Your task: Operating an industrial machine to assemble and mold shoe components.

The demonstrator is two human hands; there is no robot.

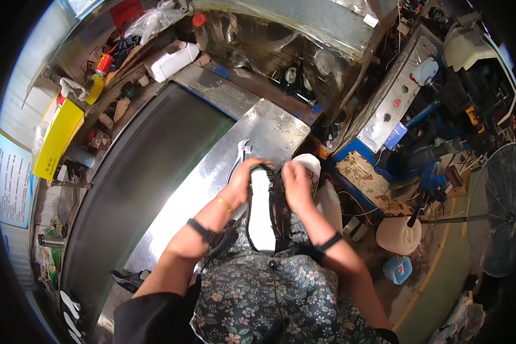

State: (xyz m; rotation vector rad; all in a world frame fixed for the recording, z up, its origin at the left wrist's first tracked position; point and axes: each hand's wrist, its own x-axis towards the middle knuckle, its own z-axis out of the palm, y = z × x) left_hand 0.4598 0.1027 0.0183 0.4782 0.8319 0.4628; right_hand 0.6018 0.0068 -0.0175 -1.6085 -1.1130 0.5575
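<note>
A shoe (262,209) with a dark upper lies over my lap, its long white underside facing up. My left hand (245,182) wraps round its far end, thumb along the rim. My right hand (297,184) is closed just right of the shoe, slightly blurred; whatever its fingers hold is hidden. Beyond that hand, a white rounded piece (309,163) sticks out, partly covered. Lasting pincers (239,156) with a silver head lie on the shiny metal tabletop (278,129) past my left hand. A floral apron (258,295) covers my lap.
A dark conveyor belt (149,166) runs along my left, with a cluttered shelf beyond. At right stand a control panel (393,103) with buttons, a cream jug (398,235), a blue tub (397,269) and a fan (501,212). White sole-shaped pieces (70,314) are at lower left.
</note>
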